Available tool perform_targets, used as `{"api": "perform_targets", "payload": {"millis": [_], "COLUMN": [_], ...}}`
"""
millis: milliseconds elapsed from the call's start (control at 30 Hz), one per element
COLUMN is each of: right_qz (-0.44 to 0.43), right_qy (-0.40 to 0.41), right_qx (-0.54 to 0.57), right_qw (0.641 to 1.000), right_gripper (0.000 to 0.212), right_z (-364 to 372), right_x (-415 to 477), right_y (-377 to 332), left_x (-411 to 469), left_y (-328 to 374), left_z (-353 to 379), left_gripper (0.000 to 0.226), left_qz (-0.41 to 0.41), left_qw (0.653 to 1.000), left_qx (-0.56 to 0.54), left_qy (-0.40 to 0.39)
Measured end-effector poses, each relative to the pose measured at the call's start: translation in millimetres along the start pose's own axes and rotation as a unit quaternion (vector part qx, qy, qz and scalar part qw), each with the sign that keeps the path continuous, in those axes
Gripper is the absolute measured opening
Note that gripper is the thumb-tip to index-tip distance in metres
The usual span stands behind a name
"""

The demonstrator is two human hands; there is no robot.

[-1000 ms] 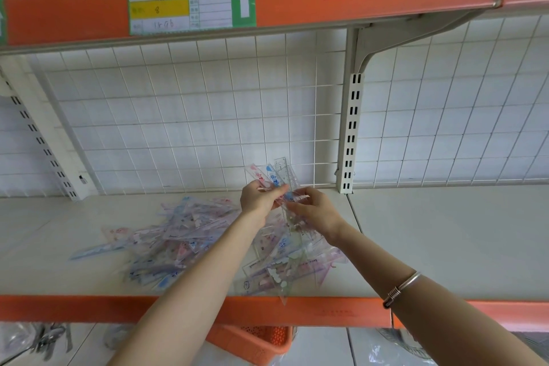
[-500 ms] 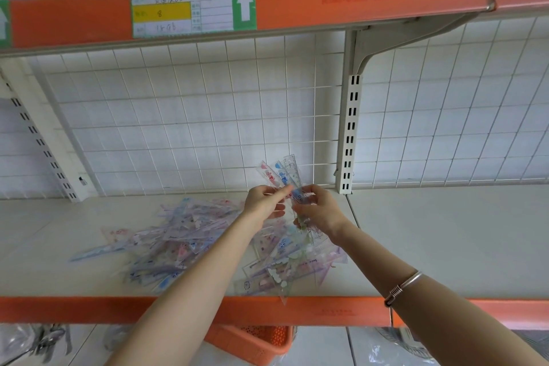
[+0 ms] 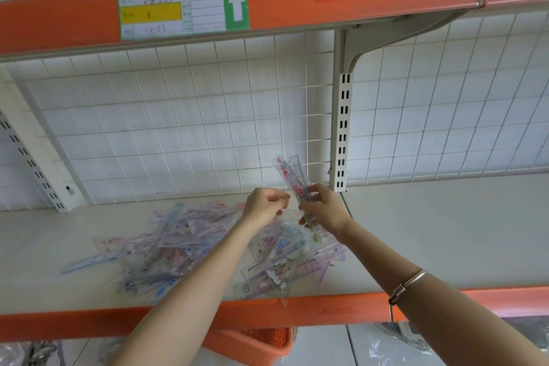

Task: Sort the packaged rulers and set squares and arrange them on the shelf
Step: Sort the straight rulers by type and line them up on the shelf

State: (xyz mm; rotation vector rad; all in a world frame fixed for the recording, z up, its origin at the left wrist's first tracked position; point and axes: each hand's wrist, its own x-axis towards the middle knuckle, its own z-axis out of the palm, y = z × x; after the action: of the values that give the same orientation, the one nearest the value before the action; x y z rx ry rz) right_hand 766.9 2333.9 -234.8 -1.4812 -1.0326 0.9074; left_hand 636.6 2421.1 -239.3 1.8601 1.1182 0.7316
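Parting from the bundle, the left grip (image 3: 264, 205) had come off it since half a second before and sat just left of it, a thin gap between them. Its fingers were curled inward; whether they pinched anything I could not tell. The right grip (image 3: 323, 211) alone kept the packaged rulers (image 3: 292, 177), fingers and thumb wrapped round their lower half. Their tops fanned upward and leaned left in front of the wire grid (image 3: 178, 128), near the centre of the frame. The bundle stood steeper than before.

Both forearms reached up from the bottom edge, the right one wearing a metal bracelet (image 3: 407, 285). Beneath the hands the loose pile (image 3: 190, 244) of rulers and set squares lay spread over the shelf (image 3: 445, 232). One clear corner poked over its orange front edge (image 3: 341, 309) at lower centre. Plain shelf board stretched away to the right of the slotted upright (image 3: 342, 134), and a narrower strip showed at far left.
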Motion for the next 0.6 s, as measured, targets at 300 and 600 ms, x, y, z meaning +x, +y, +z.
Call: {"api": "perform_targets", "payload": {"millis": [300,600], "right_qz": [0.005,-0.005], "right_qy": [0.044,0.044], "right_qx": [-0.037,-0.057], "right_qw": [0.998,0.997], "right_gripper": [0.033,0.027], "right_z": [-15,-14], "right_x": [2,5], "right_y": [5,10], "left_x": [-2,0], "left_y": [-25,-27], "left_z": [-7,-14], "left_gripper": [0.055,0.031], "left_qz": [-0.02,-0.069], "left_qw": [0.945,0.958], "left_qx": [0.297,0.246], "left_qy": [-0.137,-0.133]}}
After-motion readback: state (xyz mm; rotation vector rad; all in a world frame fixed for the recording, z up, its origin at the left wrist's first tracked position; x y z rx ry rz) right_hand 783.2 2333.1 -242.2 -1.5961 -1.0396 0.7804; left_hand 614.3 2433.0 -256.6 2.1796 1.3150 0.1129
